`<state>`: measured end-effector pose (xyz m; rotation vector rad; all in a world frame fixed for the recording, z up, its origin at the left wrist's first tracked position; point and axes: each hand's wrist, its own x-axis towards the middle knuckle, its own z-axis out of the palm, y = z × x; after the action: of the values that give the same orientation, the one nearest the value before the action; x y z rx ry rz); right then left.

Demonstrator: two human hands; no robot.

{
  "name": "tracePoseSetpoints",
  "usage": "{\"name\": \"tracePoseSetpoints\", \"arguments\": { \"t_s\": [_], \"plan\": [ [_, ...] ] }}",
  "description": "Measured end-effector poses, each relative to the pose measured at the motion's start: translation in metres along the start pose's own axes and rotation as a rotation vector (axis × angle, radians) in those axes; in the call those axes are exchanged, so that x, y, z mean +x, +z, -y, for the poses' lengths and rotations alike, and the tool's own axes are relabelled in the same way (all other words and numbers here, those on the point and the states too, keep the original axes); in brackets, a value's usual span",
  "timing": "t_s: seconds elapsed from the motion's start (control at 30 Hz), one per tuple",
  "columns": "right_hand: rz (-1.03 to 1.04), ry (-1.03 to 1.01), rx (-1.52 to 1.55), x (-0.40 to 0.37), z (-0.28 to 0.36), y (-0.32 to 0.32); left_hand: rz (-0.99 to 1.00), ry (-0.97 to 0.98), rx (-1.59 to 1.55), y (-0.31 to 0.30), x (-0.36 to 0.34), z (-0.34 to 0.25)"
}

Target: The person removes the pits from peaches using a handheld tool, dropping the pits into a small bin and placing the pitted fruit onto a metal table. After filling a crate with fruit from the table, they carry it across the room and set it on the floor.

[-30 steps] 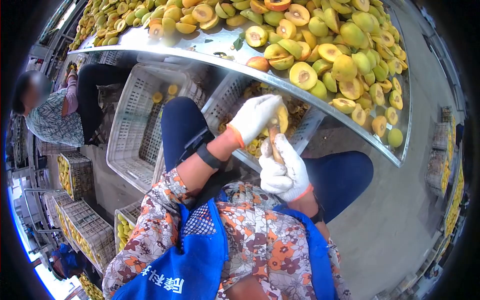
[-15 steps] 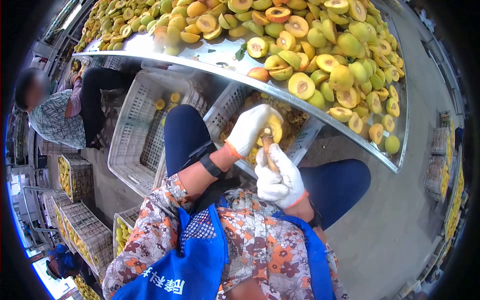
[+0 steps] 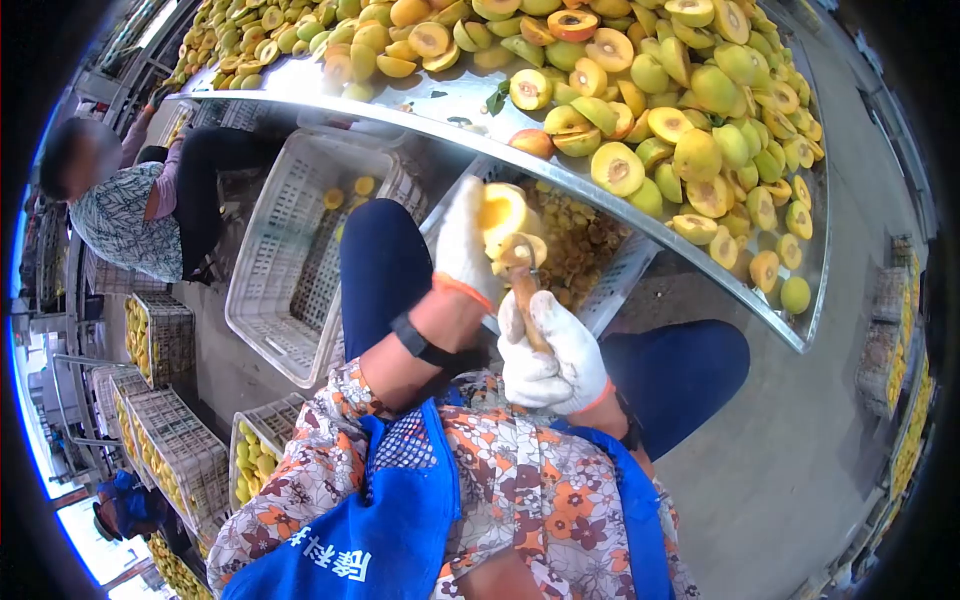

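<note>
My left hand [image 3: 464, 240], in a white glove, holds a yellow peach half [image 3: 503, 212] with its hollowed cut face showing. My right hand [image 3: 553, 362], gloved too, is wrapped round the wooden handle of a pitting tool [image 3: 527, 305] with a curved metal end. At that metal end sits a small scooped-out piece of peach [image 3: 520, 250], just below the half. Under both hands is a crate [image 3: 625, 275] containing many scraps of peach. Halved peaches [image 3: 690, 130] lie heaped on the metal table [image 3: 440, 122] in front of me.
A pale plastic crate [image 3: 265, 330] with a few peach pieces inside stands left of my knee. Another person [image 3: 125, 215] sits further left. Crates of yellow fruit [image 3: 165, 450] line the floor behind. The table's metal edge runs close beyond my hands.
My left hand has moved up and left with the peach half, away from the tool. My right hand has lowered slightly, and a scooped-out piece shows at the tool's end.
</note>
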<state>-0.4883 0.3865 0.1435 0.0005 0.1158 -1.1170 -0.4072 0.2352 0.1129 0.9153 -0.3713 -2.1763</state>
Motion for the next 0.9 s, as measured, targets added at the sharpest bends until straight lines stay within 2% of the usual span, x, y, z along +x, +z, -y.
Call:
{"name": "tracePoseSetpoints", "arguments": {
  "t_s": [0.03,0.07,0.1,0.13,0.17,0.2,0.27,0.33,0.37,0.43,0.47,0.53,0.6,0.67,0.73,0.8,0.87,0.9],
  "plan": [
    [-0.005,-0.011,0.019,-0.003,0.001,0.000,-0.049,0.227,0.173,-0.018,0.008,-0.007],
    [0.000,-0.011,0.016,-0.006,0.004,-0.002,0.053,0.303,0.292,-0.022,0.000,-0.038],
    [-0.131,-0.057,0.029,-0.012,0.006,-0.006,-0.151,0.513,0.314,-0.026,0.008,-0.055],
    [-0.257,-0.103,0.038,-0.016,0.011,-0.011,-0.227,0.600,0.496,-0.033,0.005,-0.084],
    [-0.304,-0.155,-0.104,-0.019,0.012,-0.019,-0.200,0.810,0.841,-0.054,0.015,-0.115],
    [-0.296,-0.165,-0.106,-0.019,0.012,-0.024,-0.431,0.924,1.556,-0.062,0.015,-0.139],
    [-0.461,-0.112,-0.083,-0.017,0.009,-0.029,-0.660,1.486,2.356,-0.062,0.025,-0.159],
    [-0.468,-0.118,-0.161,-0.009,0.005,-0.026,-0.436,1.256,2.116,-0.017,0.040,-0.146],
    [-0.462,-0.120,-0.198,-0.006,0.003,-0.030,-0.169,1.248,1.999,-0.002,0.057,-0.138],
    [-0.459,-0.128,-0.247,-0.003,0.005,-0.032,0.129,1.219,1.852,0.031,0.091,-0.110],
    [-0.512,-0.138,-0.279,-0.004,0.005,-0.027,0.204,1.059,1.815,0.049,0.104,-0.098],
    [-0.575,-0.153,-0.315,-0.008,0.006,-0.026,0.208,1.087,2.007,0.054,0.158,-0.081],
    [-0.606,-0.154,-0.329,-0.012,0.005,-0.028,0.280,0.842,2.123,0.069,0.174,-0.086],
    [-0.627,-0.164,-0.352,-0.014,0.006,-0.025,0.266,0.904,2.093,0.068,0.169,-0.087],
    [-0.726,-0.244,-0.497,-0.014,0.007,-0.022,0.256,0.958,2.072,0.068,0.142,-0.088],
    [-0.733,-0.272,-0.525,-0.011,0.012,-0.010,0.184,0.928,1.768,0.064,0.098,-0.084],
    [-0.691,-0.368,-0.716,-0.009,0.016,0.000,0.284,0.905,1.543,0.041,0.075,-0.076],
    [-0.668,-0.369,-0.731,-0.009,0.018,0.005,0.311,0.664,1.302,0.043,0.046,-0.069]
  ]
}}
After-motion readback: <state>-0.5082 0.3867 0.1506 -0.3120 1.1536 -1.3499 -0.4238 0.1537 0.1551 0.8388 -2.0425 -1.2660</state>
